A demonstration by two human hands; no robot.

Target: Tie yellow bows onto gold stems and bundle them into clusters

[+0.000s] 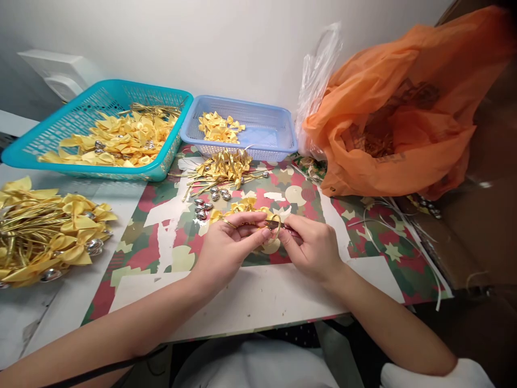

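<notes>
My left hand (226, 245) is closed in a pinch on a shiny gold cord (278, 227), which bends into a loop between both hands. My right hand (317, 245) is closed too, its fingertips touching the loop. In it is a small dark-tipped tool (274, 223) whose kind I cannot make out; its tip meets the left fingertips. Behind the left hand lie yellow ribbon bows (247, 205), partly hidden by the fingers. Several silver bells (201, 208) sit just beyond them on the patterned sheet. Farther back is a pile of bows on gold cords (226, 167).
A teal basket (157, 171) with bows stands back left, beside a blue basket (278, 141) with more bows. Bundled bows with bells (60, 231) lie at left. An orange plastic bag (363, 178) and loose white strips (420, 245) are at right.
</notes>
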